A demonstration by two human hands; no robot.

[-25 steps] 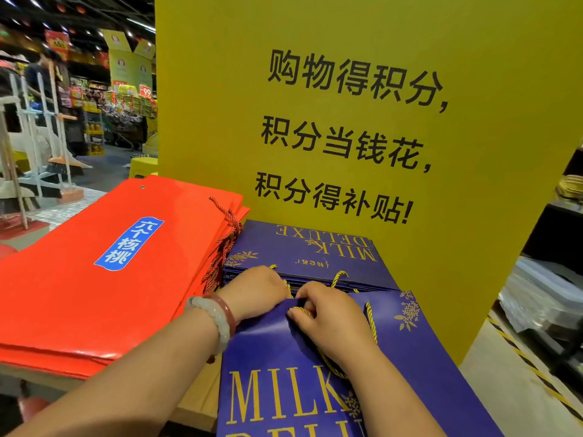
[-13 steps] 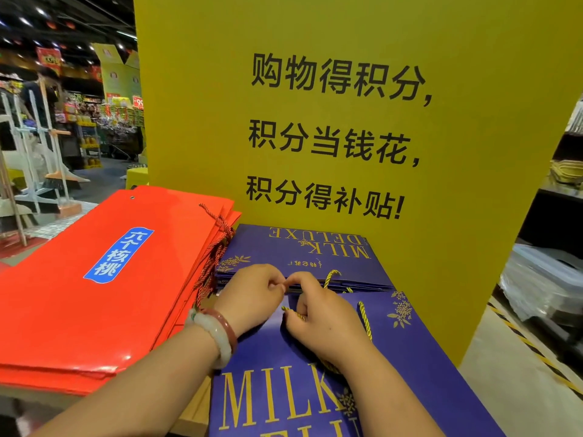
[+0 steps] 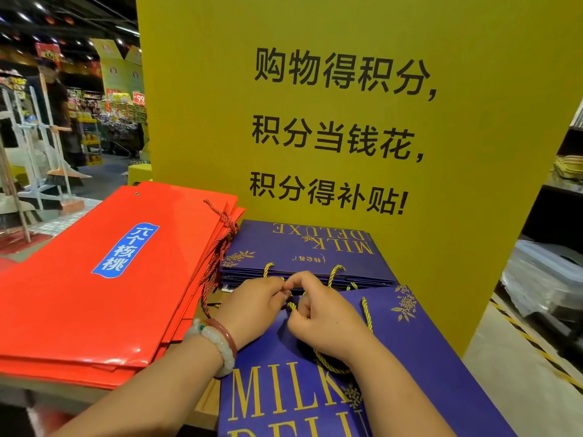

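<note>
Both hands were right up against each other in the lower middle of the frame. The left hand (image 3: 252, 305) and right hand (image 3: 328, 323) had their fingers curled in and fingertips touching, both pinching the gold cord handle (image 3: 291, 306) at the top edge of the near purple MILK DELUXE gift bag (image 3: 426, 357). That bag lay flat along the bottom of the frame, lettering facing the camera, and part of the cord looped out from under the right wrist. The left wrist had a pale bead bracelet (image 3: 217, 345) with a red bangle touching it. Just behind the hands sat a stack of the same purple bags (image 3: 299, 247), flat, with the print upside down from this angle and a couple of gold handles poking up at its near edge. Over on the left was a pile of red paper bags (image 3: 79, 294) with a blue label and red cords hanging off its right side. A big yellow sign (image 3: 473, 152) with black Chinese text stood upright behind it all, filling the upper right. Brooms (image 3: 61, 176) showed at far left.
</note>
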